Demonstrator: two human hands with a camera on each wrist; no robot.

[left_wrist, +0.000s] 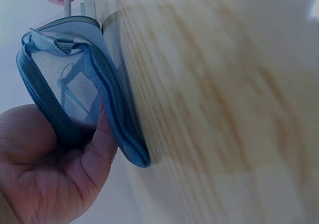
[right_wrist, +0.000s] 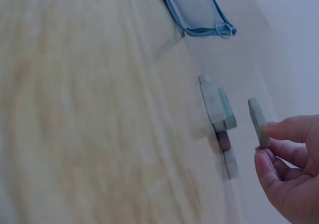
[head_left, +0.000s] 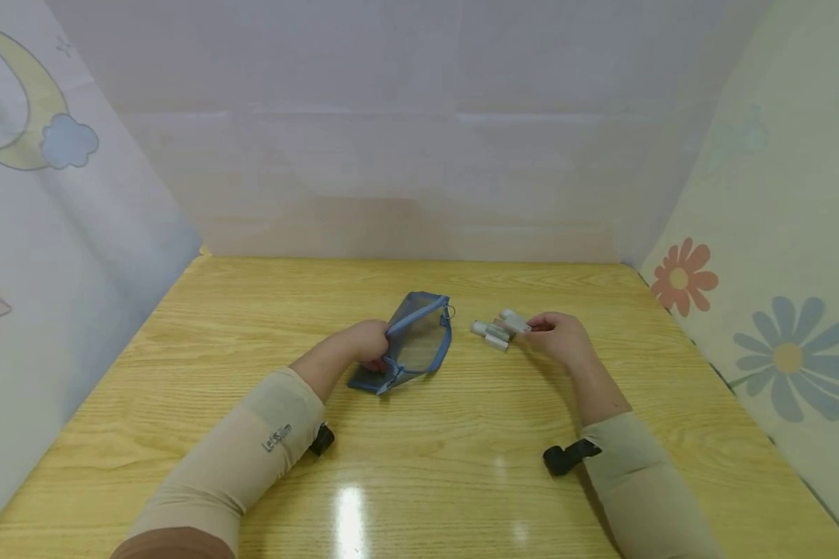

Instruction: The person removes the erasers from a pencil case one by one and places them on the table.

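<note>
My left hand grips a blue mesh zipper pouch by its near left side, thumb and fingers at the edge. In the left wrist view the mouth of the pouch gapes, with the mesh inside showing. To the right, my right hand pinches a small pale rectangular block between thumb and fingertips, lifted above the table. Several similar blocks, pale grey, greenish and one dark reddish, lie bunched on the table beside that hand.
Under both hands is a wood-grain table. A pale wall rises behind it, with decorated sheets on the left and right sides. A small ring hangs at the pouch's far right corner. Black straps with small cameras sit at both wrists.
</note>
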